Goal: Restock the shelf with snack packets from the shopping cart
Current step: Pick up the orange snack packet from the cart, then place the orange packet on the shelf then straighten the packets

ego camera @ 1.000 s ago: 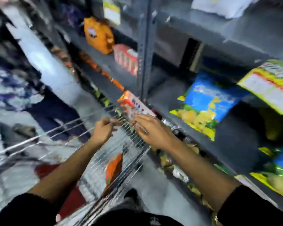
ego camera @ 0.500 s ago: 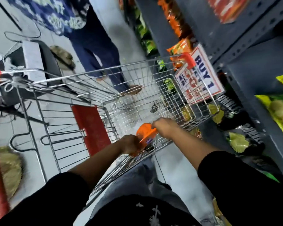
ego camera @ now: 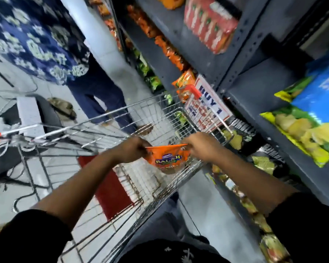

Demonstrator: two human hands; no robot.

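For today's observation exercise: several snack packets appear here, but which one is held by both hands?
The orange packet over the cart, pinched at its top corners by the left hand and right hand; the others sit on shelves.

- Snack packet (ego camera: 166, 158) — orange, with a blue-and-yellow logo.
- Shopping cart (ego camera: 106, 118) — silver wire, red corner caps.
- Shelf (ego camera: 258, 86) — dark grey.
- Chip bag (ego camera: 311, 111) — blue, green, yellow.
- Bystander's garment (ego camera: 32, 37) — navy with a white print.

The shelf board (ego camera: 258, 103) at 2 o'clock is bare and open for a hand. A blue chip bag (ego camera: 311, 111) blocks it at 3 o'clock. A sign (ego camera: 209, 103) and the cart wire wall (ego camera: 188, 120) stand between.
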